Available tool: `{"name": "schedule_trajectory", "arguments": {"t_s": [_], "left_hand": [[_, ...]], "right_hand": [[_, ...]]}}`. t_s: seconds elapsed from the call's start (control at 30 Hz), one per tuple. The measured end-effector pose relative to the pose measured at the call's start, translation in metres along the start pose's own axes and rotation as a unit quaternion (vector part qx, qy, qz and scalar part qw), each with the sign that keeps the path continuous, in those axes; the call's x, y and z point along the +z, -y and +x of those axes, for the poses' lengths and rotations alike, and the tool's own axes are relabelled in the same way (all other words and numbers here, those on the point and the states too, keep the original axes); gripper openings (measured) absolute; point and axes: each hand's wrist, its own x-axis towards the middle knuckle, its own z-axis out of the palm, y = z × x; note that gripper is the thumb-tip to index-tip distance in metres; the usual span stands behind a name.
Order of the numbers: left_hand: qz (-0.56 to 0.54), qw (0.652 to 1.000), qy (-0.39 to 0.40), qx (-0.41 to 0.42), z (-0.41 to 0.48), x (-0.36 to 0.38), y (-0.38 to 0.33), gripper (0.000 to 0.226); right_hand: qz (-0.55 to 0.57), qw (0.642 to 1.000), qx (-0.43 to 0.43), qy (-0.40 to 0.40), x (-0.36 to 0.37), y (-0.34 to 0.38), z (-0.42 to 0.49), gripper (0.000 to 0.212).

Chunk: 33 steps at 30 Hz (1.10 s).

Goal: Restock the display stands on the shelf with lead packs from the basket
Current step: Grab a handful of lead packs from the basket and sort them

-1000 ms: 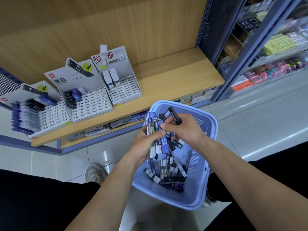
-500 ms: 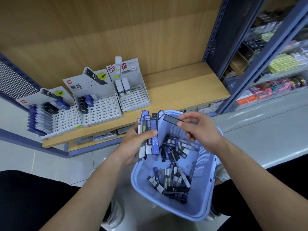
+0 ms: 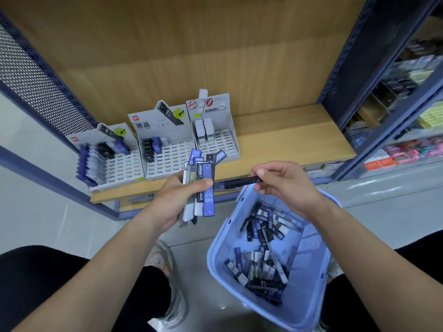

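Left hand [image 3: 176,197] is curled around a fat bundle of lead packs [image 3: 208,200] mid-frame, thumb clamped across the front. Right hand [image 3: 287,185] just beside it pinches a single black pack [image 3: 239,182] between thumb and fingertips. The blue basket [image 3: 309,307] sits lower right with a heap of loose packs [image 3: 261,271] in it. Three display stands [image 3: 165,159] line the wooden shelf [image 3: 287,144] at middle left, each with a few packs slotted in.

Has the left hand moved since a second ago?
Yes. The left hand with its lead packs has shifted left, clear of the basket, toward the shelf.
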Motion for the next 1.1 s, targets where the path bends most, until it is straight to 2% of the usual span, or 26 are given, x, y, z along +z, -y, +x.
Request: {"name": "schedule_trajectory", "arguments": {"t_s": [0.1, 0.37, 0.43, 0.53, 0.7, 0.87, 1.1], "left_hand": [[-0.004, 0.999, -0.035, -0.006, -0.005, -0.021, -0.005, 0.027], [-0.024, 0.995, -0.098, 0.012, -0.02, -0.102, -0.017, 0.025], [0.0, 0.994, -0.107, 0.011, -0.027, -0.131, -0.018, 0.031], [0.058, 0.99, -0.131, 0.002, -0.042, -0.176, -0.018, 0.025], [0.067, 0.981, -0.183, -0.012, -0.054, -0.235, -0.001, 0.011], [0.037, 0.975, -0.22, -0.012, -0.038, -0.271, 0.011, 0.016], [0.054, 0.977, -0.205, -0.032, -0.015, -0.292, 0.023, 0.027]], "right_hand": [[-0.021, 1.0, 0.005, -0.001, 0.023, 0.008, 0.011, 0.013], [-0.031, 0.993, 0.037, 0.103, 0.096, 0.026, 0.056, 0.014], [-0.063, 0.993, 0.024, 0.1, 0.123, 0.026, 0.073, 0.013], [-0.131, 0.986, -0.005, 0.102, 0.169, 0.024, 0.102, 0.013], [-0.247, 0.958, -0.06, 0.135, 0.245, 0.005, 0.157, 0.01], [-0.335, 0.927, -0.107, 0.133, 0.309, -0.017, 0.215, 0.023], [-0.411, 0.887, -0.168, 0.129, 0.363, -0.043, 0.271, 0.019]]}}
